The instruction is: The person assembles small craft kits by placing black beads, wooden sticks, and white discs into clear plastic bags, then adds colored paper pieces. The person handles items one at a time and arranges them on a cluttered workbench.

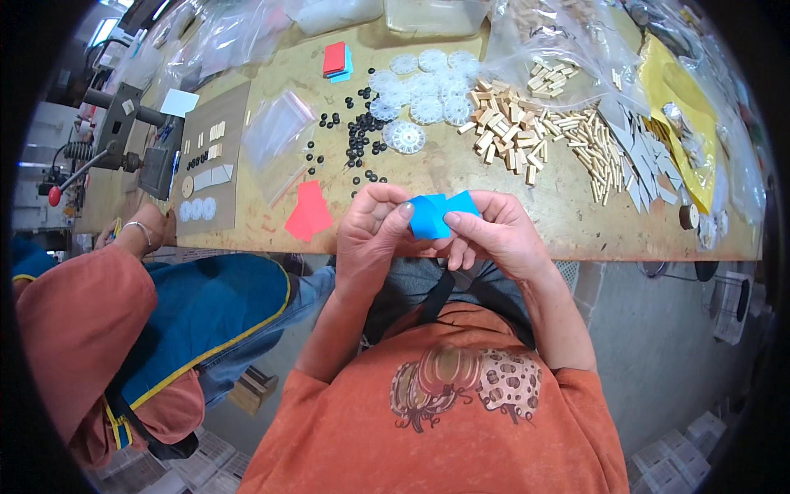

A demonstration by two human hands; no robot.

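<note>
Just past the table's front edge, my left hand and my right hand face each other with blue cards between them. Each thumb presses the cards against the fingers behind. The cards overlap and fan out slightly; how many there are I cannot tell. Left of my hands lie a few red cards, overlapping near the edge. Farther back sits a small stack of red and blue cards. Black rings are scattered beyond my left hand, beside clear plastic wheels.
Wooden blocks, thin dowels and grey flat pieces are heaped at the right, near a yellow envelope. Clear zip bags lie left. A co-worker's arm reaches toward a lever press beside a brown board with sorted parts.
</note>
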